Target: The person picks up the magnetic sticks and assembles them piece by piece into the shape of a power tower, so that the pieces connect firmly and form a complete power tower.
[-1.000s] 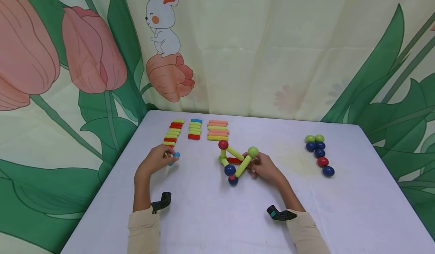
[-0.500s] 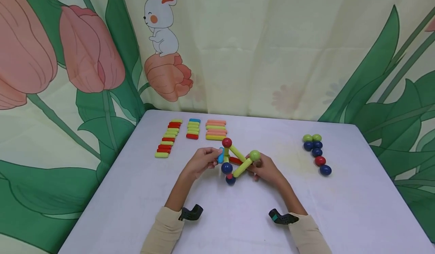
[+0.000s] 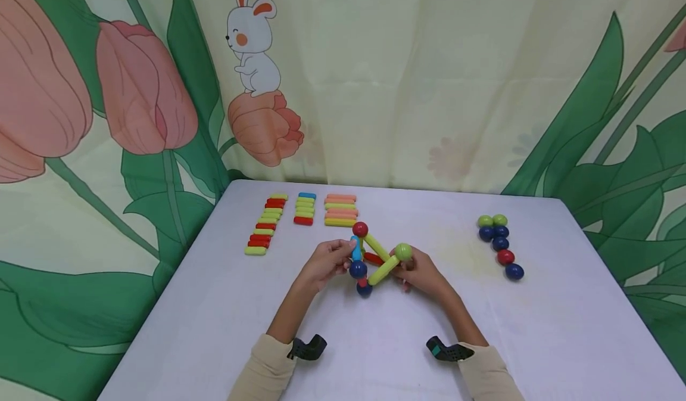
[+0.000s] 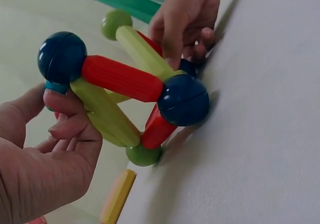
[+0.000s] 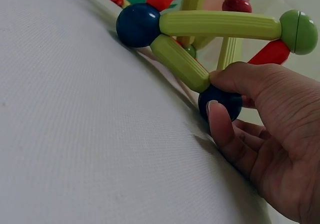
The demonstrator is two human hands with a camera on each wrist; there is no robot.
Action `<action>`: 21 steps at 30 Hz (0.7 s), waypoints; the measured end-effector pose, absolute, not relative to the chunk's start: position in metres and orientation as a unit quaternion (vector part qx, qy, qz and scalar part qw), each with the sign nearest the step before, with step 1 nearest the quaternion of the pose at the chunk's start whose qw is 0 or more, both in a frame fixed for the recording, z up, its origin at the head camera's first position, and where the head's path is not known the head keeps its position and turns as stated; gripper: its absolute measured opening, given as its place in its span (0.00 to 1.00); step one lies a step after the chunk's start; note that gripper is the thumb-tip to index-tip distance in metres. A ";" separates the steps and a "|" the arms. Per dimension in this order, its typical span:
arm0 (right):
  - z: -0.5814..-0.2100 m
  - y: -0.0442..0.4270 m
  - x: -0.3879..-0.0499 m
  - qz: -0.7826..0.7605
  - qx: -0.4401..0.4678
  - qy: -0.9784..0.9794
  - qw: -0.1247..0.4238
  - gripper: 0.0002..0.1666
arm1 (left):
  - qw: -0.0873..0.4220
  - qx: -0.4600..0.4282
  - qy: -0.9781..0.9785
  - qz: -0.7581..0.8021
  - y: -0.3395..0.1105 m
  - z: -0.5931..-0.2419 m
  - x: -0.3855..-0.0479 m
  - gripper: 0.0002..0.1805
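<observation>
A frame of coloured rods and balls stands mid-table, its red ball [image 3: 360, 229] at the top. The left hand [image 3: 324, 264] pinches a light blue rod [image 3: 356, 249] between that red ball and a dark blue ball [image 3: 358, 269]. In the left wrist view the rod's blue end [image 4: 56, 87] shows under a dark blue ball [image 4: 62, 58], beside the left hand's fingers. On the frame's other side, the right hand [image 3: 423, 273] grips a low dark blue ball [image 5: 220, 103] with thumb and finger, below the green ball [image 3: 403, 252].
Rods lie in three columns at the back left, among them a green rod [image 3: 255, 250], a red rod [image 3: 303, 221] and a yellow rod [image 3: 340, 222]. Several loose balls, including a red ball [image 3: 505, 257] and a dark blue ball [image 3: 514, 271], lie to the right on the white table [image 3: 396, 353].
The left hand has carried the light blue rod rightwards from beside the left column to the frame, where it now lies between two balls. The right hand has stayed at the frame.
</observation>
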State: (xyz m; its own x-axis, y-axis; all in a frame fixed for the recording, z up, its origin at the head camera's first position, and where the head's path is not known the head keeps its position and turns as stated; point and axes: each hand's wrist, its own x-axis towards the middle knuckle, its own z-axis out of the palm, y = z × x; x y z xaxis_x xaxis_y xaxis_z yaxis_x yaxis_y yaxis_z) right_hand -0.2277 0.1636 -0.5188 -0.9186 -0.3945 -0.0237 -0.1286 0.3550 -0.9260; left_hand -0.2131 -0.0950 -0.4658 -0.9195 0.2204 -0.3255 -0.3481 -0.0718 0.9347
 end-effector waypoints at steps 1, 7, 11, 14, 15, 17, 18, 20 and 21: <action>-0.519 0.164 -0.227 -0.545 -0.161 0.814 0.121 0.20 | 0.195 -0.046 0.654 0.729 -0.094 -0.466 -0.212 0.23; -0.519 0.163 -0.228 -0.547 -0.168 0.812 0.112 0.20 | 0.183 -0.043 0.659 0.728 -0.090 -0.466 -0.214 0.26; -0.519 0.163 -0.228 -0.547 -0.168 0.812 0.114 0.20 | 0.173 -0.045 0.657 0.732 -0.088 -0.468 -0.217 0.33; -0.518 0.163 -0.228 -0.545 -0.168 0.813 0.115 0.20 | 0.172 -0.029 0.651 0.739 -0.088 -0.470 -0.220 0.38; -0.518 0.163 -0.228 -0.544 -0.166 0.814 0.116 0.20 | 0.173 -0.021 0.647 0.742 -0.089 -0.471 -0.221 0.38; -0.518 0.163 -0.227 -0.544 -0.164 0.815 0.116 0.20 | 0.180 0.002 0.642 0.745 -0.089 -0.472 -0.222 0.37; -0.519 0.163 -0.227 -0.543 -0.163 0.815 0.116 0.20 | 0.184 0.014 0.641 0.745 -0.090 -0.474 -0.223 0.36; -0.520 0.164 -0.226 -0.543 -0.157 0.817 0.115 0.19 | 0.189 0.031 0.641 0.743 -0.090 -0.476 -0.225 0.32; -0.520 0.164 -0.225 -0.543 -0.156 0.817 0.113 0.19 | 0.189 0.034 0.642 0.742 -0.090 -0.477 -0.226 0.31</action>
